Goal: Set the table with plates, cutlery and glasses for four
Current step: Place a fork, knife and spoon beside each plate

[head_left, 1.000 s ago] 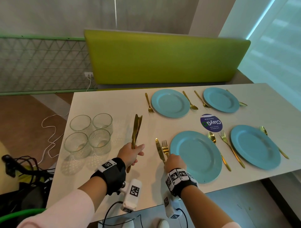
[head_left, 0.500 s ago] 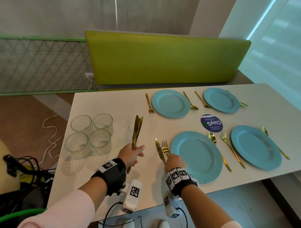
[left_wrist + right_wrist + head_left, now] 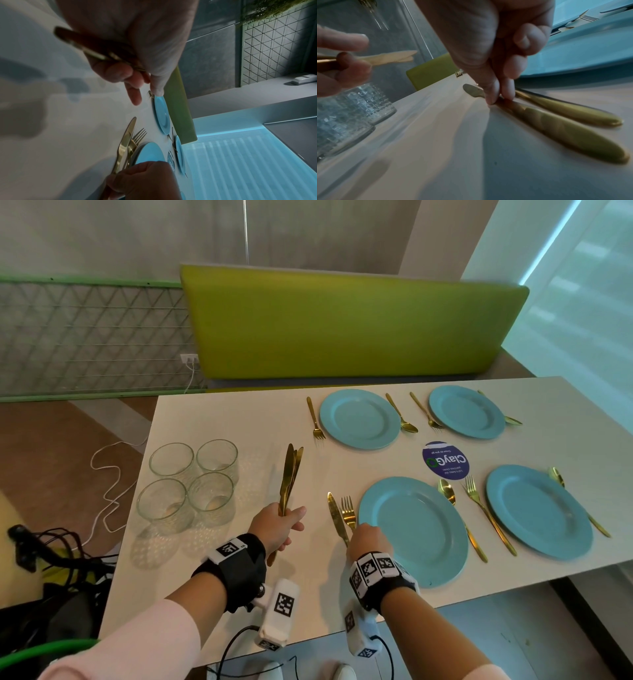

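Three gold knives (image 3: 289, 477) wait clenched in your left hand (image 3: 279, 527) while your right hand (image 3: 368, 539) pinches the first knife (image 3: 335, 517) beside the near plate's (image 3: 416, 529) fork (image 3: 348, 510); let go, then take another.

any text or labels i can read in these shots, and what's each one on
"ClayGo": on the round dark blue sticker on the table, seen upside down from the head view.
Smaller lines on the same sticker: too small to read.
Wrist bands and camera units: black and white square code markers only, no words.
Plates, cutlery, glasses: no text visible.
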A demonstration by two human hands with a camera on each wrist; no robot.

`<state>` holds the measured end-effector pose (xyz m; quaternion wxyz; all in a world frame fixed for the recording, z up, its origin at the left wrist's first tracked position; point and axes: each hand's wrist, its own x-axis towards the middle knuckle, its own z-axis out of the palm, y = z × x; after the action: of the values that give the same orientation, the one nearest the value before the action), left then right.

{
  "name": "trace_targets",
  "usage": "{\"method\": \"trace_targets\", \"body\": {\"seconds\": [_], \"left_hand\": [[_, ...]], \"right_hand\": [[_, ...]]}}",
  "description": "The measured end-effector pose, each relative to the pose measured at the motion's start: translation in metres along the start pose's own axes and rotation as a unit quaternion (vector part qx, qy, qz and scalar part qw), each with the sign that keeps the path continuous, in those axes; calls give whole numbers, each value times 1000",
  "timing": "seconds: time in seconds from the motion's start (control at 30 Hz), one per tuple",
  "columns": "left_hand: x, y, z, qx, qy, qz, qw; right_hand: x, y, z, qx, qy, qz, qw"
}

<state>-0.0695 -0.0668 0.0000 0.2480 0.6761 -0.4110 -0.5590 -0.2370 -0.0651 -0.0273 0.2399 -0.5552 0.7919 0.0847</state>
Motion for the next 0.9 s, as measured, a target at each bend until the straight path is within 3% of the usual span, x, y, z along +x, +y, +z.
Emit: {"method": "trace_targets", "body": {"seconds": [0.23, 0.4, 0.57, 0.8, 0.9], "left_hand": [[1, 3, 2, -11, -8, -6, 1000], [-1, 8, 4, -57, -25, 0, 998], [-5, 22, 11, -101, -62, 38, 992], [-6, 39, 18, -100, -105, 78, 986], [-5, 45, 25, -104, -114, 84, 984]], "right_hand": [[2, -1, -8, 11, -2, -1, 1000], [6, -18, -31, 53, 9, -49, 997], [-2, -35, -60, 244, -20, -165, 956], [-11, -25, -73, 375, -127, -199, 897], [-10, -16, -76, 391, -109, -196, 893]]}}
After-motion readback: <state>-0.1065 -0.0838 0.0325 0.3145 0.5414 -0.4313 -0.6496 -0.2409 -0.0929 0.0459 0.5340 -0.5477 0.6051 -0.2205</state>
